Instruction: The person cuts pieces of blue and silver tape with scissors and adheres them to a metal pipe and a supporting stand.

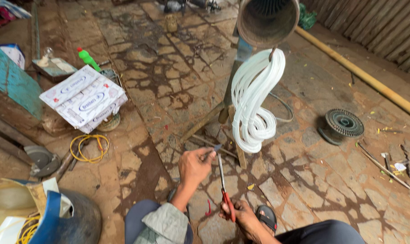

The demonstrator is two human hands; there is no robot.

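My left hand (pixel 194 166) is raised over the stone floor, pinching a small grey piece (pixel 216 147) between thumb and fingers. My right hand (pixel 242 215) grips the red handles of long-bladed scissors (pixel 223 180), whose blades point up toward that grey piece. A thick bundle of white tubing (pixel 254 101) hangs from a hook just beyond the hands, coiled at its lower end. A small red hook-shaped scrap (pixel 208 208) lies on the floor between my knees.
A metal cylinder on a stand (pixel 266 20) rises above the tubing. A dark wire spool (pixel 343 125) sits to the right, a yellow pole (pixel 363 77) beyond. At left lie stacked white cartons (pixel 85 99), a green bottle (pixel 88 58), a yellow wire loop (pixel 89 147).
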